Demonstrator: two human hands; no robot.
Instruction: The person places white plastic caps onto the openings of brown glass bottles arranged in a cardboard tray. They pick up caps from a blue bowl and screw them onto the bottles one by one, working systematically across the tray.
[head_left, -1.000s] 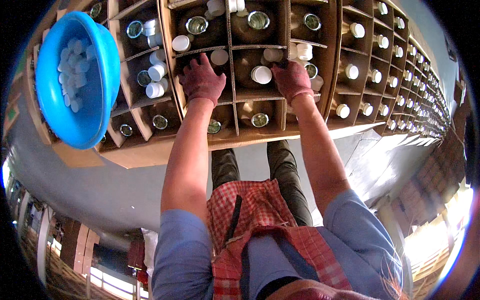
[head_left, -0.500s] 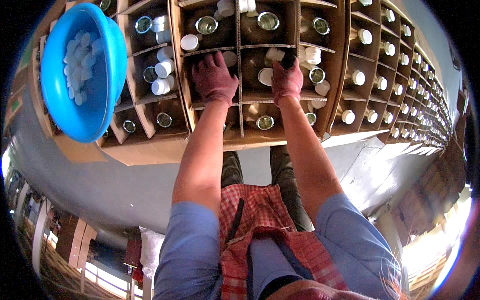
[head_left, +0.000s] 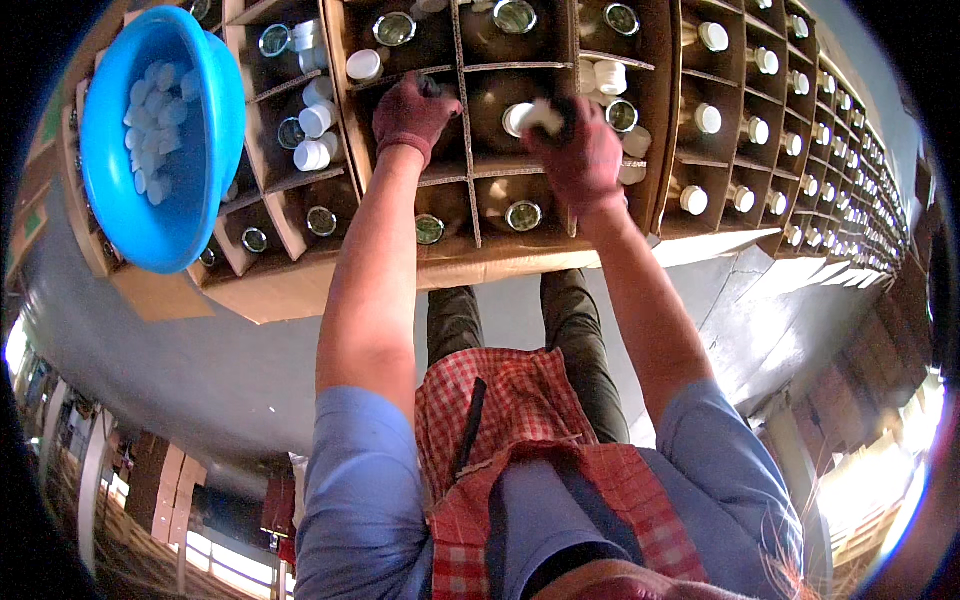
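Note:
My left hand (head_left: 415, 118), in a dark red glove, is closed with curled fingers over a compartment of the divided carton (head_left: 250, 300). What it holds, if anything, is hidden. My right hand (head_left: 582, 160), gloved alike and slightly blurred, pinches a white cap (head_left: 545, 117) above the neighbouring compartments. Close beside that cap is another white cap (head_left: 516, 120), which seems to sit on a bottle. Open glass bottle mouths show around my hands, such as one bottle (head_left: 523, 215) below and one bottle (head_left: 621, 115) to the right.
A blue plastic basin (head_left: 225, 110) with many loose white caps (head_left: 155, 130) rests on the cartons at the left. Loose caps (head_left: 316, 120) lie among bottles in compartments. Rows of capped bottles (head_left: 708, 120) in more cartons stretch away to the right. Cardboard dividers stand between the bottles.
My left hand has gone from spread fingers to curled ones, slightly higher in its compartment. My right hand has lifted and turned, showing a white cap in its fingers. The view has shifted slightly.

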